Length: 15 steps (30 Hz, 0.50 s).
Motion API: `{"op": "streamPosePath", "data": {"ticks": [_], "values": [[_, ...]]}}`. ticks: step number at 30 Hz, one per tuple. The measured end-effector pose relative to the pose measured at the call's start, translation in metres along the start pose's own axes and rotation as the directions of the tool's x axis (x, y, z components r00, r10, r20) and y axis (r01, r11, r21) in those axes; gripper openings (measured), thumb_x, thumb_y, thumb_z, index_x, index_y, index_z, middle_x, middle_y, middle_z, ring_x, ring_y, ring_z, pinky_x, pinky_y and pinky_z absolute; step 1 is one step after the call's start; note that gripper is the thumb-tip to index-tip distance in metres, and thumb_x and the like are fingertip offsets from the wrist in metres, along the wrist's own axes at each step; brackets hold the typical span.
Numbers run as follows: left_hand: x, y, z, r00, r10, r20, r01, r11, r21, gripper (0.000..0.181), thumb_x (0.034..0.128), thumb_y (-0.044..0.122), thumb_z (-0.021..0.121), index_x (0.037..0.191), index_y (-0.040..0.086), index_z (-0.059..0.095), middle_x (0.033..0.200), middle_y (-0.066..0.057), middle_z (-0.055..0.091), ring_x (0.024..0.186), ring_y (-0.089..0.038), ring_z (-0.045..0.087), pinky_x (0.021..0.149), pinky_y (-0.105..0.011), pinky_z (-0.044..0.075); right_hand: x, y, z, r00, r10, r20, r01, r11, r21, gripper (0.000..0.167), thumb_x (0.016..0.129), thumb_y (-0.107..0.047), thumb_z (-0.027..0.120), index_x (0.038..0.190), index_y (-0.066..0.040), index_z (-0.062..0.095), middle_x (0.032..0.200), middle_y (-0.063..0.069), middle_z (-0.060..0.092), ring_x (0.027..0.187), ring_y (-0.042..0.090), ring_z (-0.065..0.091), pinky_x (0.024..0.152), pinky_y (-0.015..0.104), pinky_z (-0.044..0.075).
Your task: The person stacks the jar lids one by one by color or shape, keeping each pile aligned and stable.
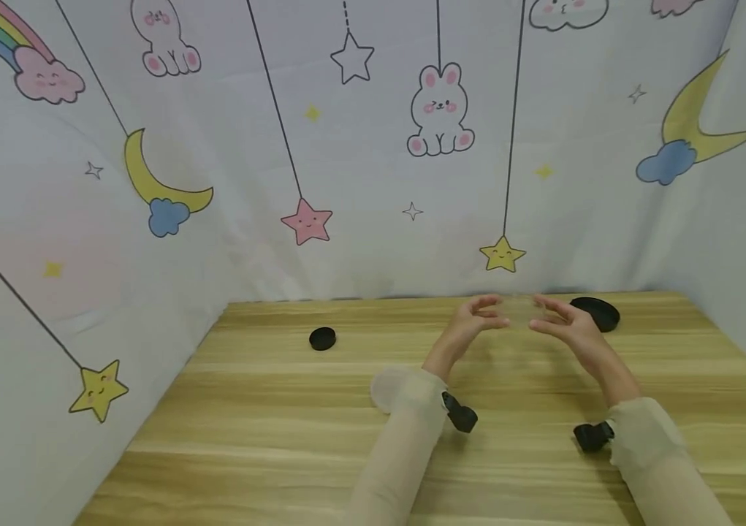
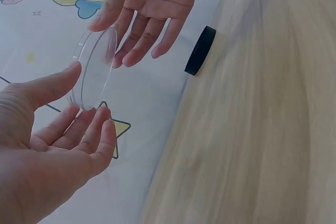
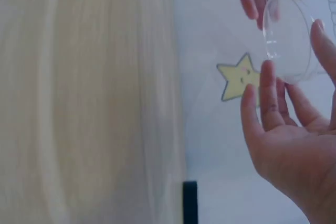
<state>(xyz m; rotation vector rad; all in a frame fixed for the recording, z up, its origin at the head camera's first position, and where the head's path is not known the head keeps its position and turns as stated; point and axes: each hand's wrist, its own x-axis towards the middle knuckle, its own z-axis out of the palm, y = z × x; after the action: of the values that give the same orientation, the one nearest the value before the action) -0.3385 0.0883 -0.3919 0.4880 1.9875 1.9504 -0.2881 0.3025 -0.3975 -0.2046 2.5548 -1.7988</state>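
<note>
Fingers of the left hand [image 1: 467, 323] and right hand [image 1: 575, 333] pinch a clear dish [image 2: 95, 72] above the wooden table [image 1: 241, 424]. Little black lid [image 1: 323, 339], clear disc [image 1: 386, 389] partly under a sleeve [image 1: 405, 438], bigger black lid [image 1: 601, 314] partly behind the right hand. Starry cloth [image 1: 359, 168] hangs behind.

Black and transparent pieces, yellow-brown wood, and a white cloth [image 1: 234, 109] with coloured drawings.
The dish [image 2: 94, 72] is transparent; the round piece [image 1: 383, 391] beside the left sleeve [image 1: 402, 446] is see-through and whitish. The small disc [image 1: 323, 339], toward the far left corner of the table [image 1: 248, 409], and the larger disc [image 1: 599, 314], toward its far right corner, are plain black. Wood streaks run along the far edge. Both sleeves are cream. The cloth shows yellow moons [image 1: 140, 172], yellow stars [image 1: 503, 254], blue clouds [image 1: 167, 218] and a pink star [image 1: 307, 223].
</note>
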Motion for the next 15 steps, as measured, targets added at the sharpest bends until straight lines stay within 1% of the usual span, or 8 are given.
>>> {"op": "streamPosePath", "data": {"ticks": [2, 4, 5, 6, 8, 11, 12, 15], "values": [[-0.003, 0.004, -0.006, 1.000, 0.013, 0.013, -0.012, 1.000, -0.005, 0.049, 0.0872, 0.008, 0.071, 0.134, 0.011, 0.057, 0.144, -0.004, 0.053, 0.126, -0.024, 0.057, 0.112, -0.044, 0.039, 0.000, -0.007, 0.004, 1.000, -0.017, -0.004, 0.017, 1.000, 0.006, 0.075, 0.096, -0.033, 0.062, 0.155, -0.009, 0.024, 0.159, 0.023, 0.024, 0.110, -0.009, 0.053, 0.113, 0.061, 0.026], [-0.008, 0.007, -0.015, 1.000, 0.021, 0.020, -0.021, 1.000, 0.002, 0.049, 0.0871, 0.007, 0.071, 0.133, 0.011, 0.057, 0.144, -0.004, 0.052, 0.125, -0.024, 0.058, 0.112, -0.042, 0.040, 0.001, -0.014, 0.011, 0.999, -0.033, 0.001, 0.033, 0.999, 0.007, 0.074, 0.096, -0.032, 0.062, 0.155, -0.008, 0.024, 0.158, 0.023, 0.028, 0.102, -0.017, 0.050, 0.113, 0.059, 0.028], [-0.012, 0.009, -0.021, 0.999, 0.024, 0.021, -0.024, 1.000, 0.005, 0.049, 0.0872, 0.006, 0.071, 0.134, 0.010, 0.056, 0.144, -0.004, 0.052, 0.125, -0.024, 0.058, 0.111, -0.042, 0.040, 0.001, -0.018, 0.015, 0.999, -0.044, 0.009, 0.044, 0.999, 0.001, 0.074, 0.096, -0.032, 0.062, 0.155, -0.008, 0.025, 0.157, 0.022, 0.029, 0.105, -0.013, 0.051, 0.112, 0.058, 0.030], [-0.016, 0.011, -0.026, 0.999, 0.029, 0.019, -0.029, 1.000, 0.008, 0.049, 0.0875, 0.006, 0.071, 0.134, 0.010, 0.056, 0.144, -0.005, 0.051, 0.124, -0.024, 0.059, 0.111, -0.042, 0.041, 0.002, -0.022, 0.020, 0.998, -0.055, 0.021, 0.055, 0.998, -0.001, 0.073, 0.096, -0.030, 0.062, 0.155, -0.007, 0.025, 0.157, 0.022, 0.030, 0.111, -0.007, 0.051, 0.111, 0.057, 0.032], [-0.025, 0.013, -0.037, 0.999, 0.043, 0.017, -0.043, 0.999, 0.012, 0.049, 0.0878, 0.005, 0.070, 0.134, 0.010, 0.054, 0.144, -0.006, 0.051, 0.120, -0.023, 0.060, 0.109, -0.043, 0.042, 0.003, -0.028, 0.029, 0.997, -0.069, 0.040, 0.069, 0.998, -0.005, 0.073, 0.096, -0.029, 0.063, 0.154, -0.007, 0.027, 0.156, 0.022, 0.032, 0.125, 0.009, 0.049, 0.111, 0.057, 0.033], [-0.037, 0.015, -0.049, 0.997, 0.079, 0.012, -0.079, 0.997, -0.003, 0.049, 0.0881, 0.003, 0.069, 0.134, 0.007, 0.053, 0.144, -0.010, 0.049, 0.108, -0.015, 0.062, 0.105, -0.041, 0.046, 0.005, -0.037, 0.039, 0.994, -0.084, 0.067, 0.083, 0.996, 0.008, 0.072, 0.095, -0.028, 0.064, 0.154, -0.007, 0.028, 0.156, 0.021, 0.031, 0.138, 0.032, 0.037, 0.112, 0.060, 0.031], [-0.039, 0.016, -0.052, 0.996, 0.091, 0.012, -0.091, 0.996, -0.009, 0.050, 0.0882, 0.002, 0.069, 0.135, 0.007, 0.052, 0.143, -0.011, 0.049, 0.104, -0.013, 0.062, 0.104, -0.039, 0.047, 0.006, -0.040, 0.042, 0.994, -0.087, 0.071, 0.085, 0.996, 0.017, 0.072, 0.095, -0.027, 0.065, 0.153, -0.007, 0.028, 0.156, 0.021, 0.031, 0.140, 0.036, 0.034, 0.112, 0.061, 0.030], [-0.047, 0.018, -0.062, 0.993, 0.118, 0.015, -0.118, 0.993, -0.022, 0.051, 0.0883, 0.001, 0.068, 0.136, 0.004, 0.050, 0.142, -0.014, 0.048, 0.099, -0.009, 0.059, 0.101, -0.036, 0.049, 0.007, -0.047, 0.051, 0.992, -0.103, 0.077, 0.100, 0.994, 0.042, 0.071, 0.094, -0.025, 0.065, 0.153, -0.006, 0.029, 0.156, 0.021, 0.032, 0.142, 0.039, 0.031, 0.113, 0.061, 0.029]]}}
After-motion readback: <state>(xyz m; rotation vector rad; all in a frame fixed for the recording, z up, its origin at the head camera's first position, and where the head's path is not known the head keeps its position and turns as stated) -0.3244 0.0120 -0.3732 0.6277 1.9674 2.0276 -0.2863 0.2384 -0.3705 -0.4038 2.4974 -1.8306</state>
